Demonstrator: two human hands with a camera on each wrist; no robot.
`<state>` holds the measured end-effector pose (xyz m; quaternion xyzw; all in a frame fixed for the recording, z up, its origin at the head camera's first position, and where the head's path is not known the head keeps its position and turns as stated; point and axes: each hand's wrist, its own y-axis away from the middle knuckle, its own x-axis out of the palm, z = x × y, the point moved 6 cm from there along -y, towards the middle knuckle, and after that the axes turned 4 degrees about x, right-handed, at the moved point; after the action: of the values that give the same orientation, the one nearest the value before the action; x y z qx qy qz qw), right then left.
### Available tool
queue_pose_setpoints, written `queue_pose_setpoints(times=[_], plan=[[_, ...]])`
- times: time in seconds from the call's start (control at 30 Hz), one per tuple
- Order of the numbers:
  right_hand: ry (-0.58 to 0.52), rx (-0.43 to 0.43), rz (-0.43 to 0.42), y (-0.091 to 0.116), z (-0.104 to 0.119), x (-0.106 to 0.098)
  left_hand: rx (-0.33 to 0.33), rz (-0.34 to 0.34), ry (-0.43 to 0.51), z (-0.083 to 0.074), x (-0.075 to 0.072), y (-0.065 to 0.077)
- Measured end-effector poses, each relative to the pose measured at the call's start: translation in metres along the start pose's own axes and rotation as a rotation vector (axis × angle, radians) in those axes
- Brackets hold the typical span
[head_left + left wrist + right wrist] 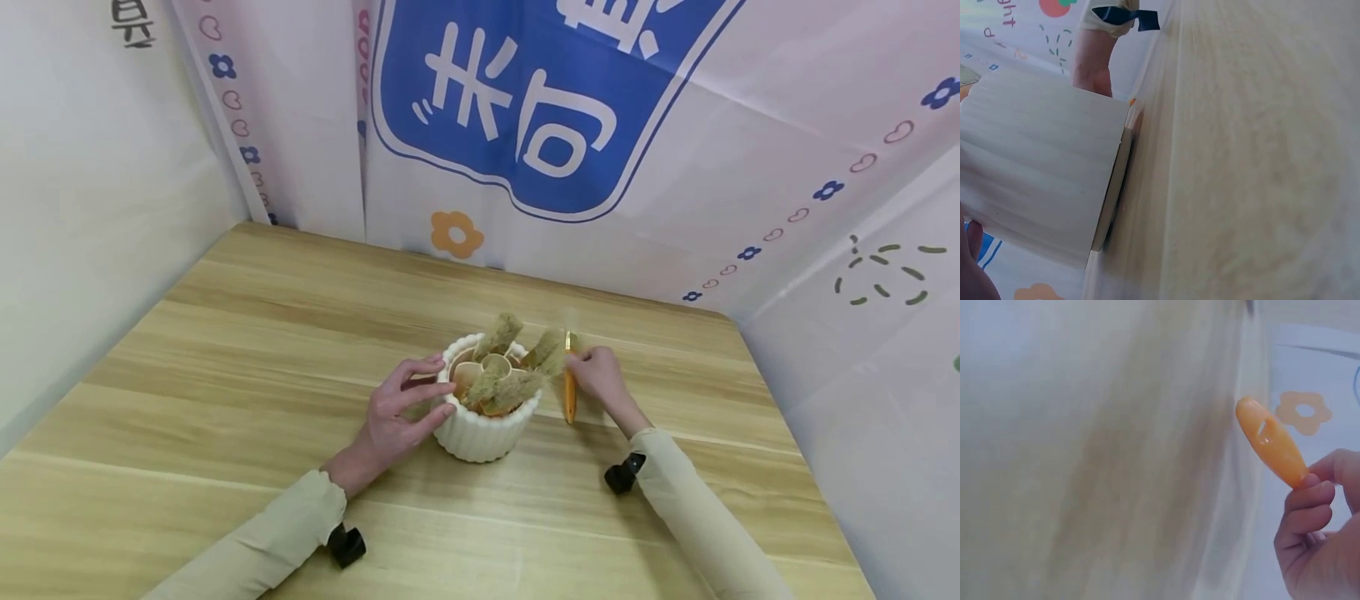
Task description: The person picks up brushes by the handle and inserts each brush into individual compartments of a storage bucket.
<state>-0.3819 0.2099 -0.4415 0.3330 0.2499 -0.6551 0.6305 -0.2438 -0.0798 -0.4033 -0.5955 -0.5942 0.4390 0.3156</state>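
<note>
A white fluted pot [482, 433] stands upright on the table, holding several fuzzy green-brown pieces [517, 387] and pale rounded shapes whose kind I cannot tell. My left hand [401, 408] touches the pot's left side near its rim, fingers spread and fairly straight. In the left wrist view the pot's pale wall [1041, 162] fills the left side, fingers [972, 269] at its edge. Right of the pot, my right hand [602, 375] pinches a small brush [570, 398] by its orange handle. The brush's blurred tip points away from me. Its holed handle end [1272, 440] shows in the right wrist view.
The wooden table [225, 350] extends around the pot. Behind it hangs a white printed backdrop [315, 167] with a blue sign, and pale walls [862, 375] close in both sides. Black wrist cameras [347, 546] sit at the sleeve cuffs.
</note>
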Motion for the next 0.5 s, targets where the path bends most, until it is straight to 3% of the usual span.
queue_pose_setpoints(times=[0.23, 0.5], plan=[[-0.215, -0.008, -0.038, 0.015, 0.006, -0.013, -0.009, -0.005, 0.007, 0.001, -0.001, 0.0], [-0.342, -0.081, -0.057, 0.034, 0.014, -0.022, -0.006, -0.003, 0.016, 0.001, 0.0, 0.0]])
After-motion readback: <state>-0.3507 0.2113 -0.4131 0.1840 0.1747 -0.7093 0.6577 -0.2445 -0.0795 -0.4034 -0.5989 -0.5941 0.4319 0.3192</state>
